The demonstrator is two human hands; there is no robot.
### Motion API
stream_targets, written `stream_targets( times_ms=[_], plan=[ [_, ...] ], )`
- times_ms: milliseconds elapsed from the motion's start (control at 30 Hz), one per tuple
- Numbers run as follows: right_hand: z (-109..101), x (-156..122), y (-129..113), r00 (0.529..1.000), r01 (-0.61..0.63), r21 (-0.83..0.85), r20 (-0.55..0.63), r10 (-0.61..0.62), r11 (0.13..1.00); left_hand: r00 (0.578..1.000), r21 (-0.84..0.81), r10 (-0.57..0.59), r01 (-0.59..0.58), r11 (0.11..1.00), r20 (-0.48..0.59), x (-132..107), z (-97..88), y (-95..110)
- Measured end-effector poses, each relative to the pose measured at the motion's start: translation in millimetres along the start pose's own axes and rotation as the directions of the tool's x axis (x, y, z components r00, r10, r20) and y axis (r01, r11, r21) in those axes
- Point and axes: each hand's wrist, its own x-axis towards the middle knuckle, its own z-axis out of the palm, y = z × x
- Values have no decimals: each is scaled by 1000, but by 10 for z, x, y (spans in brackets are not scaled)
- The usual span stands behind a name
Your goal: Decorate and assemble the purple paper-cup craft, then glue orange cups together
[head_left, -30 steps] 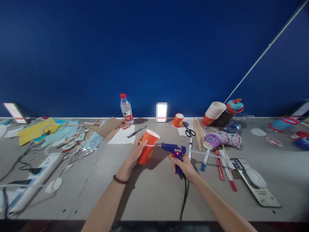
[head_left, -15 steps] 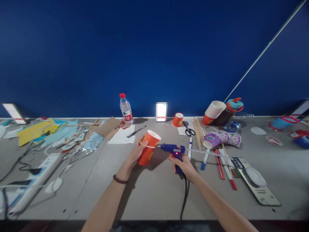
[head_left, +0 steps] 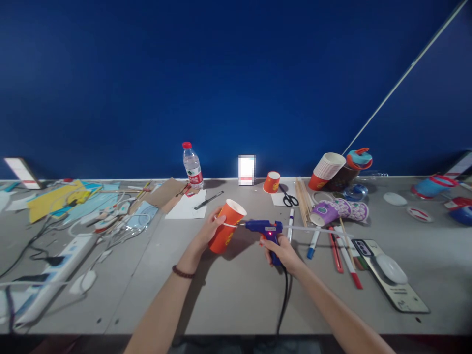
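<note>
My left hand point(head_left: 211, 228) is wrapped round an orange paper cup point(head_left: 225, 238), tilted so its rim leans to the right. A thin white strip point(head_left: 230, 225) runs across the cup's side below the rim. In my right hand point(head_left: 282, 251) is a blue glue gun point(head_left: 263, 226) with a lit red light, its nozzle pointing left at the cup's side by the strip. Whether the nozzle touches the cup I cannot tell. A long clear glue stick point(head_left: 313, 229) sticks out of the gun's back, and a black cord hangs from its handle.
Behind stand a water bottle point(head_left: 192, 167), a small orange cup point(head_left: 272, 182) and stacked paper cups point(head_left: 327, 170). Scissors point(head_left: 289, 197), wooden sticks point(head_left: 304, 201), purple cups point(head_left: 330, 212), markers point(head_left: 346, 255) and a phone point(head_left: 396, 282) lie to the right. A power strip point(head_left: 55, 280) and papers are left.
Both hands stay almost in place, with the glue gun's nozzle still at the cup's side. The cup and gun have shifted only very slightly.
</note>
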Motion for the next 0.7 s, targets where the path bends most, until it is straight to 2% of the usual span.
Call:
stream_targets(
  times_ms=[700],
  plan=[
    [-7, -12, -10, 1000, -12, -27, -9, 12, 1000, 1000, -52, -8, 9, 999, 20, 3, 22, 5]
  ],
)
